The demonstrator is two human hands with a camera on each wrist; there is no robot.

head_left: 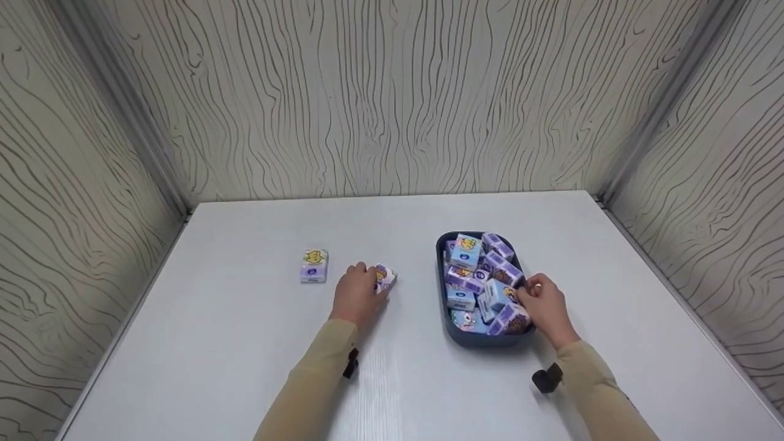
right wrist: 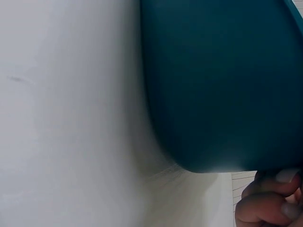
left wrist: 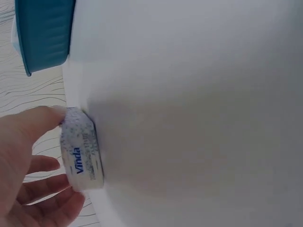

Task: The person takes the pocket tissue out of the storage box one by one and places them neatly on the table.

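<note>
My left hand (head_left: 356,295) holds a small Vinda tissue pack (left wrist: 81,151) at the table surface, thumb at one end and fingertips at the other. In the head view most of this pack (head_left: 384,277) is hidden by the hand. To its left lies another tissue pack (head_left: 314,266), yellow and lilac. My right hand (head_left: 544,304) grips the right rim of a dark teal bin (head_left: 490,340), its fingers curled in the right wrist view. Purple and light blue tissue packs (head_left: 465,251) fill the bin in a loose heap.
The white table (head_left: 214,343) carries all of this. Pale panels with a wood-grain line pattern (head_left: 392,104) enclose its back and both sides. Grey metal posts (head_left: 122,116) stand at the corners.
</note>
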